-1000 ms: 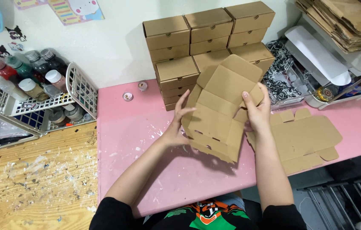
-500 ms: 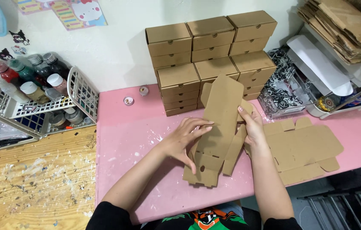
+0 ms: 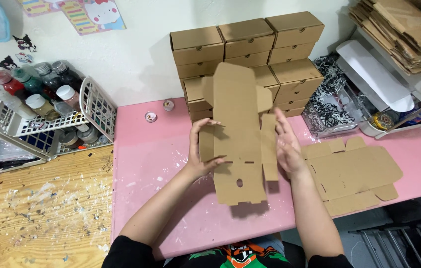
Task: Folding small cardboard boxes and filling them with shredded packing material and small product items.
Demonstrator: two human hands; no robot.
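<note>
Change: the cardboard blank, half folded half a second ago, now stands opened flat and upright over the pink mat.
Left hand: fingers curled, gripping the blank's left flap.
Right hand: fingers straight, open palm pressed against the right flap.
Packages: folded brown boxes stacked against the wall; flat blanks lying to the right.
Surface: paint-spattered wooden table on the left.

A pink counter carries stacked cardboard boxes at its back edge and flat box blanks near its right edge.
</note>
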